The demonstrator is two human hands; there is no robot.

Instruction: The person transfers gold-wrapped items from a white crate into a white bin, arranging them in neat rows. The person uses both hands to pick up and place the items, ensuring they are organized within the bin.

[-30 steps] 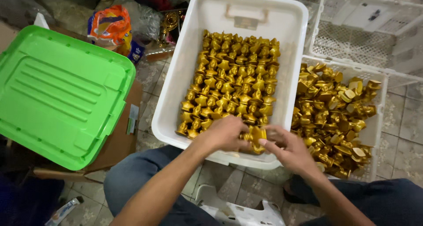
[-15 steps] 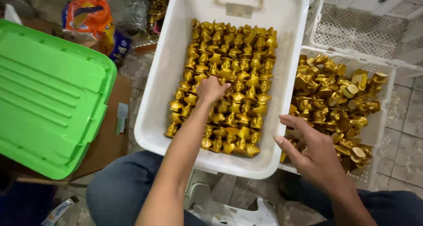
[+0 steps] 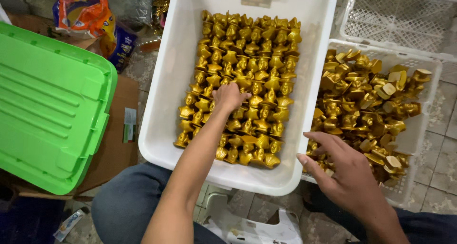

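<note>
Gold figurines: small gold busts (image 3: 247, 89) lie packed in rows in the white tub (image 3: 164, 82) at the centre of the frame, filling most of its floor; the top strip by the handle is bare.
Left hand: the left hand (image 3: 228, 97) sits mid-tub, fingers curled down on the rows; whether it pinches one piece I cannot tell. A second ago it worked at the tub's near edge beside the other hand; it has since moved up to the middle.
Right hand: the right hand (image 3: 340, 170) has left the tub and now rests at the lower right, fingers spread, loose, on the near corner of the white crate (image 3: 428, 115); nothing seen in its grasp.
Meaning: the hands have parted, which reads as one piece set down and the right going for another.
Loose pile: gold pieces (image 3: 376, 106) lie jumbled in that crate, right of the tub.
Left of frame: a green lid (image 3: 47, 106) on brown cardboard (image 3: 114, 149).
Upper left: an orange snack bag (image 3: 78, 10).
Below: the person's blue trousers (image 3: 126, 206).
</note>
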